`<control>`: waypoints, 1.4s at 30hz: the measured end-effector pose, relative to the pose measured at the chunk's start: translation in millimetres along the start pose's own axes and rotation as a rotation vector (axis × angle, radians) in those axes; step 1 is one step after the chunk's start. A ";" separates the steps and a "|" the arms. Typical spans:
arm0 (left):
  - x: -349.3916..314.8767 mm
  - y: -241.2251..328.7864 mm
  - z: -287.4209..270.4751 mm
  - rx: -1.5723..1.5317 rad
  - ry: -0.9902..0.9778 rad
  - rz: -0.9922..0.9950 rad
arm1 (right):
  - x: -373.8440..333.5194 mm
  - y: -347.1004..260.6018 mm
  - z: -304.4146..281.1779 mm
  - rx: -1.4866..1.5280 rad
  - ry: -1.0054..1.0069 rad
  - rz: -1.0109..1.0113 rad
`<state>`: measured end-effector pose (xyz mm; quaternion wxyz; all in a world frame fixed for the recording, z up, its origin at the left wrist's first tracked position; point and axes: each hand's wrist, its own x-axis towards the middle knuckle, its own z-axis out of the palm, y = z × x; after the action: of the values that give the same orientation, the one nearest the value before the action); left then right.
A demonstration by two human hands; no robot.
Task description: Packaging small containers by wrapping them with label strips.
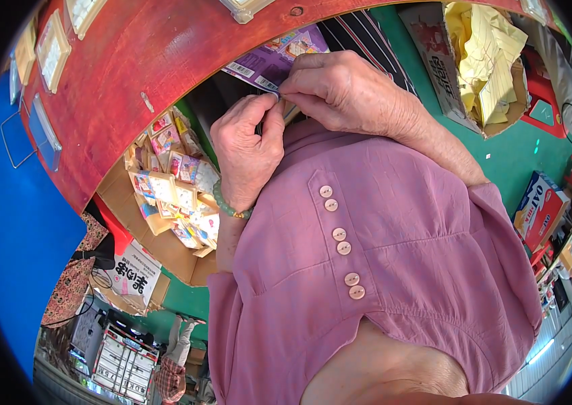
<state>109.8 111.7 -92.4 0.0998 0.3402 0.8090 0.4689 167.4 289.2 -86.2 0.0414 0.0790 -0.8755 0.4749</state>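
My two hands meet in front of my chest, at the lower corner of a purple printed sheet [266,59] with pictures and barcodes. My right hand [350,91] is closed, its thumb and fingertips pinched at that corner. My left hand [251,138], with a green bead bracelet on the wrist, is closed too; its thumb and forefinger press together by the same corner. A small pale edge shows between the fingertips, too small to make out. Behind the sheet hangs dark striped cloth [367,44] over my lap.
A red tabletop [164,50] curves across the far side, with framed wooden cases [53,50] on it. At my left stands a carton [195,270] full of small packages [178,182]. A box [434,61] of crumpled yellow paper [492,54] stands on the green floor at right.
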 end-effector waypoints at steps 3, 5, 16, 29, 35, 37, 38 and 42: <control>-0.4 1.1 0.1 -0.013 -0.003 -0.014 | 0.1 -1.6 0.0 0.012 0.003 0.024; -2.0 0.5 1.5 -0.054 0.003 -0.062 | 0.4 -0.7 0.7 0.018 0.006 0.031; -10.8 -6.1 1.6 -0.252 0.025 -0.343 | -0.2 15.0 8.2 0.185 0.031 0.078; -7.6 -10.1 5.0 -0.351 -0.013 -0.356 | 0.4 18.1 8.8 0.092 0.121 -0.035; -7.6 -5.9 6.5 -0.457 0.004 -0.441 | 0.1 21.7 16.0 0.176 0.157 -0.008; -7.4 -4.9 6.1 -0.444 0.001 -0.437 | 1.0 21.2 18.2 0.208 0.152 0.009; -7.0 -3.4 6.4 -0.470 0.008 -0.446 | 1.5 20.0 19.4 0.190 0.162 0.020; -6.6 -9.5 8.9 -0.519 0.026 -0.456 | 3.7 20.0 24.7 0.132 0.189 0.023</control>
<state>114.7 110.5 -106.1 0.2749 0.1079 0.7190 0.6291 160.3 278.9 -115.7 0.1129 0.0261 -0.8355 0.5372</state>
